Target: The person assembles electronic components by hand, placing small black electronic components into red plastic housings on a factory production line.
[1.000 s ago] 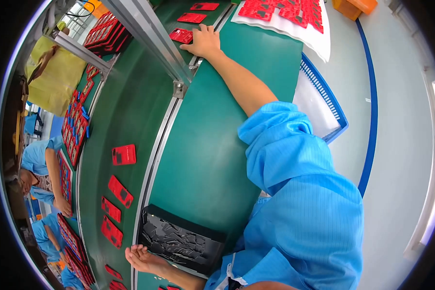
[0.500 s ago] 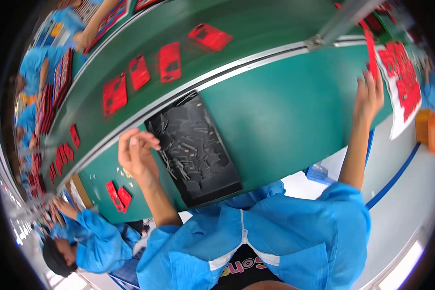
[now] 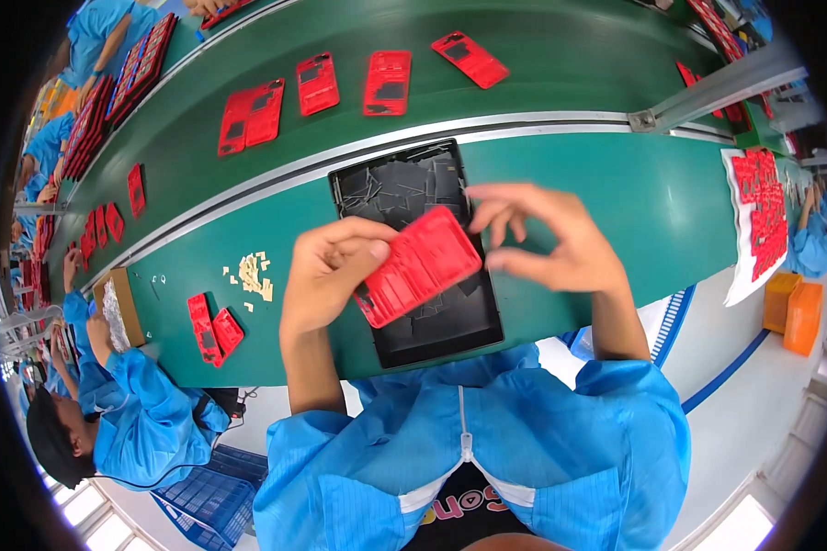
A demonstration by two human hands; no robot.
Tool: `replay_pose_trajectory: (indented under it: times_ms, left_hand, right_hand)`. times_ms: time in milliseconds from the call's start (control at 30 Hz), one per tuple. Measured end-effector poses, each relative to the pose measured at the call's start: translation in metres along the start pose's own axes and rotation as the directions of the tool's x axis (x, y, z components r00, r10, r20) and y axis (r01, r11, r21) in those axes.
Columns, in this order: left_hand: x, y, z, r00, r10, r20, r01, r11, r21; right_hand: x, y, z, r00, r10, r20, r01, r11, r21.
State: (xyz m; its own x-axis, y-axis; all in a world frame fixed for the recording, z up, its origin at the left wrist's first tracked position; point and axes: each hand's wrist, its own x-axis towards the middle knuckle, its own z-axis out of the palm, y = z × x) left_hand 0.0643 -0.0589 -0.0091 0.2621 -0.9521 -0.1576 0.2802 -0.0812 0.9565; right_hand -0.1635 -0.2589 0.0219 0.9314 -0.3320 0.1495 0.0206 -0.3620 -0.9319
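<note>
My left hand (image 3: 329,277) grips a flat red plastic shell (image 3: 423,266) by its left edge, thumb on top. The shell is tilted, with ribs and a dark patch at its lower left corner. Just off its right edge is my right hand (image 3: 565,246), fingers apart and slightly blurred, with nothing visible in them. Both hands are above a black tray (image 3: 436,354), which holds many thin black cut pieces (image 3: 400,188). The shell hides the middle of the tray.
To the left lie two red shells (image 3: 207,331) and a heap of small cream pieces (image 3: 255,275). Several red shells (image 3: 388,84) lie on the green belt beyond a metal rail (image 3: 542,122). A white sheet of red parts (image 3: 761,211) is at far right. A co-worker (image 3: 152,418) sits left.
My right hand has come from the far right, where it held a red shell, to above the tray. My left hand has moved right and now holds a red shell. The view has turned.
</note>
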Motion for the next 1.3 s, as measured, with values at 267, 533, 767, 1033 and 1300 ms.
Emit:
replay_pose_trajectory:
  times_ms: [267, 533, 767, 1033, 1300]
  left_hand:
    - [-0.011, -0.012, -0.011, 0.935, 0.055, -0.352, -0.175, 0.932, -0.319]
    - [-0.007, 0.004, -0.003, 0.903, 0.116, -0.413, -0.213, 0.957, -0.197]
    - [0.004, 0.015, 0.006, 0.920, 0.137, -0.367, -0.231, 0.947, -0.225]
    - [0.013, 0.016, 0.020, 0.918, 0.142, -0.371, -0.272, 0.906, -0.326]
    - [0.021, 0.012, 0.026, 0.931, 0.176, -0.320, -0.276, 0.912, -0.303]
  right_hand:
    - [0.028, 0.029, 0.040, 0.938, 0.001, -0.347, -0.232, 0.745, -0.626]
    - [0.026, 0.011, 0.034, 0.800, 0.368, -0.475, -0.353, 0.927, 0.124]
    - [0.030, -0.007, 0.038, 0.833, 0.171, -0.526, -0.034, 0.965, 0.260]
    - [0.048, -0.005, 0.041, 0.863, -0.237, -0.446, 0.303, 0.950, 0.081]
    - [0.051, -0.005, 0.050, 0.899, -0.137, -0.416, 0.318, 0.858, 0.404]
